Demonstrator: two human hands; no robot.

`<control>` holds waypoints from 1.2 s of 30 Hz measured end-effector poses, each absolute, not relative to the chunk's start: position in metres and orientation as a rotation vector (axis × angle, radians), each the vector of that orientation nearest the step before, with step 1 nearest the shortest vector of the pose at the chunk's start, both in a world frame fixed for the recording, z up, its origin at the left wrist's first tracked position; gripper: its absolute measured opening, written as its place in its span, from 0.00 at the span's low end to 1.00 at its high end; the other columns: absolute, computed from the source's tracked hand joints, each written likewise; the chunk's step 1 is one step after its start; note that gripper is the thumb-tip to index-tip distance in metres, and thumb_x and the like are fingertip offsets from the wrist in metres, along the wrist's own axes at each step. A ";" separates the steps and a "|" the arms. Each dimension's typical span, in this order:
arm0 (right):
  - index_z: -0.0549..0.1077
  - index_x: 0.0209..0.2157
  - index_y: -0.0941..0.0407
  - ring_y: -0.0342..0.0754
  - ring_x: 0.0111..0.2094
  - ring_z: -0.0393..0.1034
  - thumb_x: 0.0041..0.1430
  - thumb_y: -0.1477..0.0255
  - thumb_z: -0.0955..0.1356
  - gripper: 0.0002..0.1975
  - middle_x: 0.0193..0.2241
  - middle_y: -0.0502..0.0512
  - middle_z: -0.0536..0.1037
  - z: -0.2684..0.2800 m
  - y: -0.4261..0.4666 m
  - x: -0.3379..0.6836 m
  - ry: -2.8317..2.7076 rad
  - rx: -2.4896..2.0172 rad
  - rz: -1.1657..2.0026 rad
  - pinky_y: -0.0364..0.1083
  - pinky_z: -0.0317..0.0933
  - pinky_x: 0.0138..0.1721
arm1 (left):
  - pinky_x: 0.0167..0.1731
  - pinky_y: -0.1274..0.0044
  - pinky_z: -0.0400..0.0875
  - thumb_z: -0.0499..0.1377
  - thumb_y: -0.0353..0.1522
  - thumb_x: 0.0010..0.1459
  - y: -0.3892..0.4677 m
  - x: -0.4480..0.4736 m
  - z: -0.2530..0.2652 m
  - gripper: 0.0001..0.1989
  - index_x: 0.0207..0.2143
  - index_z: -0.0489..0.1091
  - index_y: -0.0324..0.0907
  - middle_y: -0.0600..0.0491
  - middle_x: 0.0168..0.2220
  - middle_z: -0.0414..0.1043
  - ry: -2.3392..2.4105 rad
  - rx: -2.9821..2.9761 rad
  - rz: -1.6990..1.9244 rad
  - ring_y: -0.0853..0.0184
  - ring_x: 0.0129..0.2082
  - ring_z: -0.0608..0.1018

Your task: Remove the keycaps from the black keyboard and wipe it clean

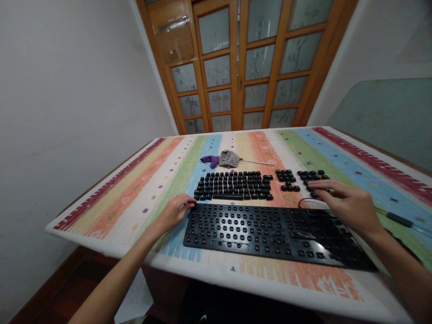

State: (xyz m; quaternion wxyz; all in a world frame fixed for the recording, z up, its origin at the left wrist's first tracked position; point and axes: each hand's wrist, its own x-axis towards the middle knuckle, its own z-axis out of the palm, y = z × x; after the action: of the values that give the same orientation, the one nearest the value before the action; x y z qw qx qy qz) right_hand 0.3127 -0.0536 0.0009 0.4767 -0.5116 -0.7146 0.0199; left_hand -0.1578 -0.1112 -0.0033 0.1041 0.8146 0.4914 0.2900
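Note:
A black keyboard base with its key posts bare lies across the near side of the table. Beyond it, loose black keycaps are laid out in keyboard order. At the base's far left corner, my left hand has its thumb and fingertips drawn together beside the end keycaps; whatever they pinch is hidden. Over on the right, my right hand reaches across the base with fingers stretched toward the number-pad keycaps. Its fingertips are at the near-left keycaps of that group, and contact is unclear.
A grey cloth lies behind the keycaps, with a purple piece and a thin rod beside it. A small dark stick-shaped object and a cable lie at right. Striped cloth covers the table.

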 end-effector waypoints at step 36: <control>0.79 0.32 0.58 0.53 0.34 0.79 0.63 0.71 0.63 0.13 0.34 0.60 0.83 -0.017 -0.045 0.323 -2.092 -1.003 -0.430 0.51 0.72 0.39 | 0.42 0.69 0.73 0.54 0.28 0.64 -0.119 -0.153 -0.008 0.08 0.39 0.73 0.44 0.51 0.37 0.76 1.470 2.423 0.956 0.63 0.39 0.77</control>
State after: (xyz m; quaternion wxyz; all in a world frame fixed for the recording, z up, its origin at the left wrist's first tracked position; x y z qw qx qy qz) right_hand 0.3231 -0.0451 -0.0174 0.3812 -0.3930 -0.8197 -0.1684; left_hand -0.1525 -0.1190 -0.0079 0.0754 0.8078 0.4901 0.3187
